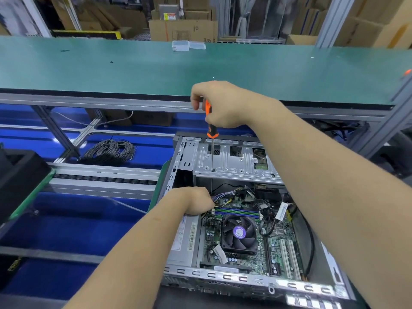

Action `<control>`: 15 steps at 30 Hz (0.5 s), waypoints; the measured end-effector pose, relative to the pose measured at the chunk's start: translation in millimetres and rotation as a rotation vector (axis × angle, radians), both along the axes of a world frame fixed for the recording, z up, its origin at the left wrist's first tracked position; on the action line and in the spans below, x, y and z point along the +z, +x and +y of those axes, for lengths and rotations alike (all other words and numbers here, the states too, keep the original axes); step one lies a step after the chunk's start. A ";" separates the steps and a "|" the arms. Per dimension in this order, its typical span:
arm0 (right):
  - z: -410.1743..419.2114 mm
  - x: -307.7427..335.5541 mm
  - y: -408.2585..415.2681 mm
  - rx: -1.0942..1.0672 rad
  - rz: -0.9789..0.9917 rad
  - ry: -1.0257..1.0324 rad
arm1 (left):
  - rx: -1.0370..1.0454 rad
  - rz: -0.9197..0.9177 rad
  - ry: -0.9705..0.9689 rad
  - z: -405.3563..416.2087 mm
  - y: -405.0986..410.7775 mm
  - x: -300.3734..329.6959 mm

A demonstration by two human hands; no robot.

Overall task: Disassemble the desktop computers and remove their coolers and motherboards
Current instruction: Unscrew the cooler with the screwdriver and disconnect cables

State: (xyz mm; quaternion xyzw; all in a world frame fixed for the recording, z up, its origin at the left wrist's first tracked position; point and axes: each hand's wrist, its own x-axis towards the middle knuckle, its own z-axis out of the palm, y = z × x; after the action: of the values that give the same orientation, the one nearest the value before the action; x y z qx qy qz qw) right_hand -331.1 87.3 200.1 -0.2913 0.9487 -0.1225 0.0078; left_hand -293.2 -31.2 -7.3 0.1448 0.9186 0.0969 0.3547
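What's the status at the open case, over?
Right hand grips screwdriver, tip on drive cage screw. Left hand among cables beside the cooler. Cooler and motherboard not yet out.

Right hand (219, 105) raised with fingers curled in a grip; left hand (191, 200) lower, fingers curled.

Bright even light, soft focus, curved edges
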 end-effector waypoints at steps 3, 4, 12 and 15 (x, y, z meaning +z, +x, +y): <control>-2.9 -6.8 1.9 -0.028 -0.005 -0.053 | -0.029 -0.013 -0.057 3.0 -1.2 -2.4; -4.2 -10.3 1.7 -0.068 0.000 -0.071 | 0.014 0.012 -0.044 2.8 -0.9 -2.7; -2.7 -19.3 7.5 -0.037 0.037 -0.220 | 0.035 -0.045 0.055 -0.6 -4.5 -6.1; -0.6 -32.7 12.9 -0.084 0.009 -0.411 | 0.067 -0.078 0.064 -0.9 -4.0 -5.2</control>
State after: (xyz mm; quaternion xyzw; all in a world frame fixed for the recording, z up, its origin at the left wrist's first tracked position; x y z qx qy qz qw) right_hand -318.2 86.7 167.4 -0.2476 0.9151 -0.3124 -0.0610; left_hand -297.2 -32.1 -12.6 0.1216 0.9049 0.1434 0.3819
